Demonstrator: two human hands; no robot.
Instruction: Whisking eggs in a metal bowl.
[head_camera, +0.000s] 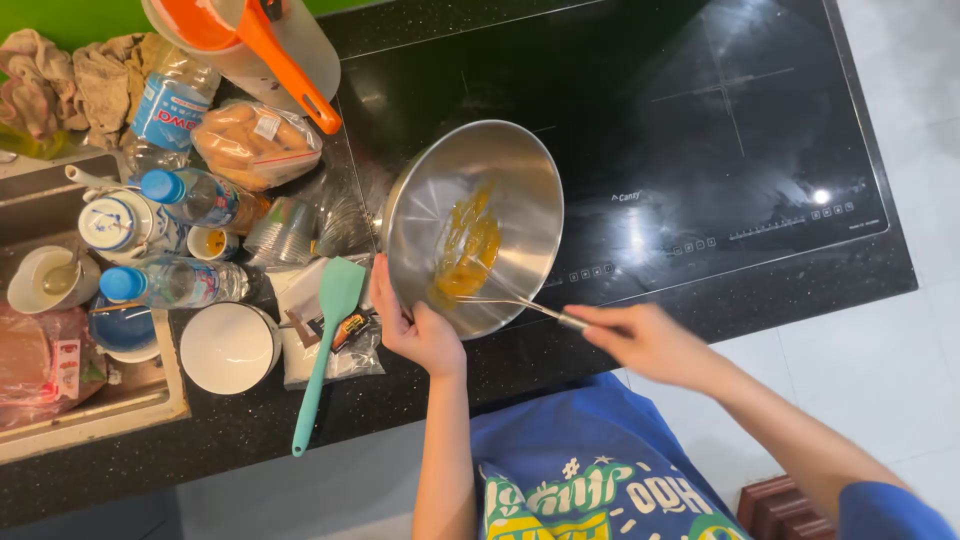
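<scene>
A steel mixing bowl (520, 180) stands tilted on the black countertop, with orange-yellow batter (468, 250) smeared inside. My left hand (415, 330) grips the bowl's near rim. My right hand (645, 340) holds the handle of a wire whisk (500, 290), whose blurred wires reach into the batter.
A teal spatula (325, 340) lies left of the bowl beside a white bowl (228, 347) and plastic packets. Water bottles (175, 282), a bag of buns (258, 142), an orange-handled jug (262, 40), cups and a sink (90, 400) crowd the left. A black induction hob (720, 120) lies behind.
</scene>
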